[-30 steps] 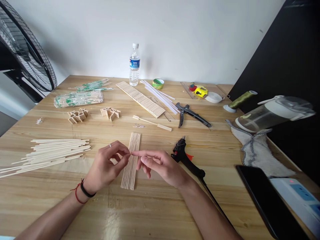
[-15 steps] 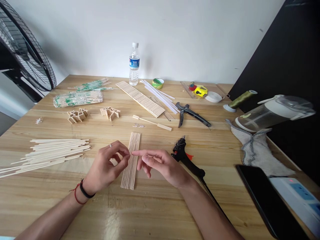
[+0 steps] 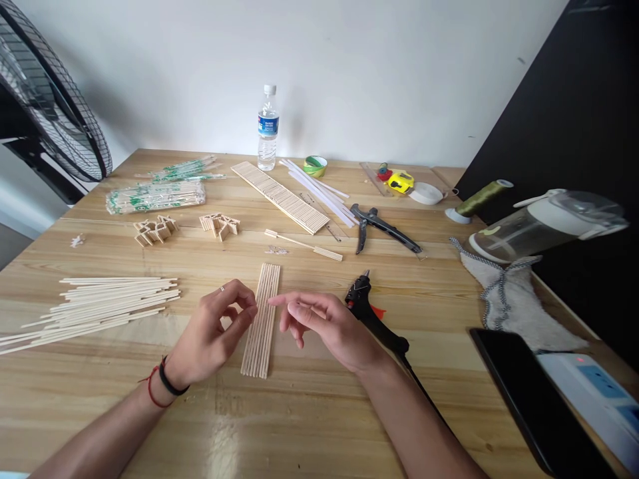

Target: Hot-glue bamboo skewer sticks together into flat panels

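Observation:
A narrow panel of wooden sticks laid side by side lies on the table between my hands. My left hand is over its left edge, thumb and forefinger pinched together; whatever they hold, if anything, is too small to make out. My right hand hovers at the panel's right side with the forefinger stretched toward it and the other fingers loosely curled, holding nothing. Just right of that hand lies a black glue gun. Loose wooden sticks are spread to the left of my left hand.
Behind are a long stick panel, small zigzag stick pieces, white glue sticks, black cutters and a water bottle. A phone, a power strip and a clear cup line the right side.
My right hand has drawn slightly to the right, so its forefinger is now apart from my left fingertips. The left hand stays pinched, nearly in place.

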Tool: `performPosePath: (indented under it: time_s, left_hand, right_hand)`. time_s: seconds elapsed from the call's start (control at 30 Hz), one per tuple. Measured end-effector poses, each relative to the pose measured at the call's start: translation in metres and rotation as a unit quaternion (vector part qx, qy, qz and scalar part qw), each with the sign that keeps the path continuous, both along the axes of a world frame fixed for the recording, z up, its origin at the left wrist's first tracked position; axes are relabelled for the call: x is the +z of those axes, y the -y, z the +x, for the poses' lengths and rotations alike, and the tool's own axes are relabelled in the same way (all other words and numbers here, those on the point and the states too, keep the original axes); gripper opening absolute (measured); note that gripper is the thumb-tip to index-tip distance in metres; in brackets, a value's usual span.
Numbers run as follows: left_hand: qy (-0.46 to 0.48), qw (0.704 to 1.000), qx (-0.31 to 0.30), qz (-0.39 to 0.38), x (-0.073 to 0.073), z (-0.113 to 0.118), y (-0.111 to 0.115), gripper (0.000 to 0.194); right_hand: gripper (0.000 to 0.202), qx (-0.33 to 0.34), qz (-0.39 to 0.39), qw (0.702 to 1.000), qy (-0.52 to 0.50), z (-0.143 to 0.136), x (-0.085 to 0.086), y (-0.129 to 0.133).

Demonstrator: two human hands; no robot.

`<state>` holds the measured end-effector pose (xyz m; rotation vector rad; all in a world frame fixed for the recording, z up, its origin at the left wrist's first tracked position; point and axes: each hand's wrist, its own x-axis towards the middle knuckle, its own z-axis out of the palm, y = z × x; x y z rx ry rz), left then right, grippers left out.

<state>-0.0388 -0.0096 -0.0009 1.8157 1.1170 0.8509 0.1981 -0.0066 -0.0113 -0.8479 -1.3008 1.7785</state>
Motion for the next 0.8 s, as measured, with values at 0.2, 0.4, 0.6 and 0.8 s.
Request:
performPosePath:
  time_s: [0.2, 0.4, 0.6, 0.8]
  left_hand:
    - [0.082, 0.994, -0.038, -0.056, 0.001, -0.004, 0.001, 0.026]
    - [0.066, 0.994, -0.076, -0.040, 0.000, -0.008, 0.002, 0.037]
    - [-0.015, 0.998, -0.037, 0.050, -0.002, -0.005, -0.007, 0.052]
    - [-0.037, 0.993, -0.019, 0.108, 0.017, -0.022, 0.009, 0.035]
  right_hand:
    - [0.039, -0.031, 0.020, 0.998, 0.048, 0.000, 0.000, -0.001]
    - [0.040, -0.037, 0.049, 0.994, 0.092, 0.002, 0.000, -0.004]
    - [0.039, -0.035, 0.091, 0.989, 0.109, -0.001, 0.000, -0.004]
    - [0.045, -0.087, 0.119, 0.980, 0.130, -0.004, -0.011, -0.010]
